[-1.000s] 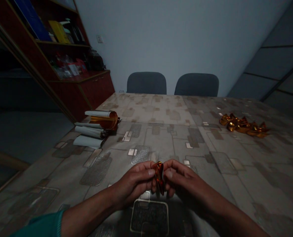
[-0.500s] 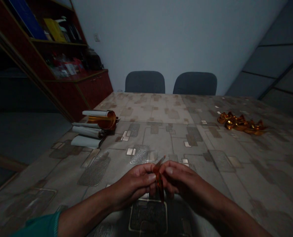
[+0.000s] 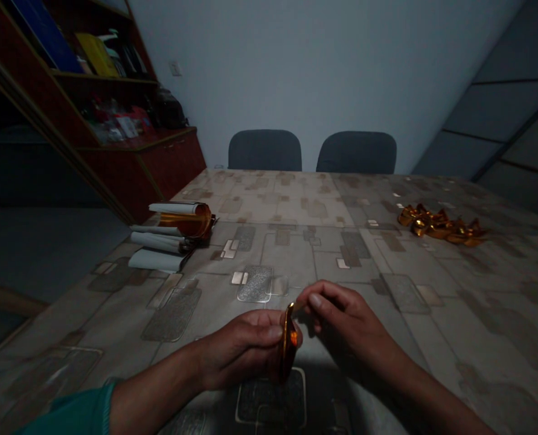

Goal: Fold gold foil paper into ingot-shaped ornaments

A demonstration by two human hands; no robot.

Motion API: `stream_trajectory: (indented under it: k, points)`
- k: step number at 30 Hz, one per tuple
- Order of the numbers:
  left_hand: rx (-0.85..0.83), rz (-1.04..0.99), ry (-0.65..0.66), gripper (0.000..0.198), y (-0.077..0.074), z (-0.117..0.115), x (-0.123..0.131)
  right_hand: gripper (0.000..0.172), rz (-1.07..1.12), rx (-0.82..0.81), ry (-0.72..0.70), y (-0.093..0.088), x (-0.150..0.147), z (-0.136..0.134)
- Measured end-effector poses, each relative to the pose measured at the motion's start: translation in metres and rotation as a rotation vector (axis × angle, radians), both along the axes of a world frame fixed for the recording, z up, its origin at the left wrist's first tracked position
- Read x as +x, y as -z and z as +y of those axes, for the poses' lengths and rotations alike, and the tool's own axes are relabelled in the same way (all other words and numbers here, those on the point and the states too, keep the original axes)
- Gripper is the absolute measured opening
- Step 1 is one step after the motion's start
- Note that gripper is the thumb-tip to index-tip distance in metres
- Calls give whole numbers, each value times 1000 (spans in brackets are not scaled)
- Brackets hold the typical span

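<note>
A small folded piece of shiny gold foil paper [image 3: 287,350] stands on edge above the near part of the table. My left hand [image 3: 246,341] is closed on it, thumb on the near face and fingers behind. At its upper tip, my right hand [image 3: 336,311] has thumb and forefinger pinched together, seemingly on a pale edge of the same paper; the exact contact is dim. The other right fingers are curled in.
Folded gold foil pieces [image 3: 441,226] lie in a cluster at the right. Several rolled or folded gold-and-white sheets [image 3: 169,241] lie at the left. The patterned tablecloth [image 3: 296,199] reaches two grey chairs [image 3: 265,151]; a red cabinet [image 3: 173,160] stands at the left.
My right hand has moved up and slightly right, from the paper's side to its top tip. The gold paper has turned, showing more of its glossy face; my left hand still holds it.
</note>
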State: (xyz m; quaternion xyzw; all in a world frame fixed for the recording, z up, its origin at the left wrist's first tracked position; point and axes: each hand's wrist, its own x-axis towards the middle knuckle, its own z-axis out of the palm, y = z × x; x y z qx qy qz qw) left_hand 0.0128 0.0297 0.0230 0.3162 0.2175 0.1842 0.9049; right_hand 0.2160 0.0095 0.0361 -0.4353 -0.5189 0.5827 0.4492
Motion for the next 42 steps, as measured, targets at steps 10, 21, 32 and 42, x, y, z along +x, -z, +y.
stream_trajectory:
  k: [10, 21, 32, 42]
  points:
    - [-72, 13, -18, 29, 7, 0, -2, 27, 123, -89, -156, -1, -4, -1]
    - [-139, -16, 75, 28, 12, 0, -1, 25, -7, 16, -186, 4, -4, 0]
    - [-87, 29, 20, 30, 8, 2, -1, 32, 61, -60, -239, 13, 0, 0]
    - [-6, -14, -99, 36, 15, -1, 1, 41, 285, -218, -254, 10, -7, -1]
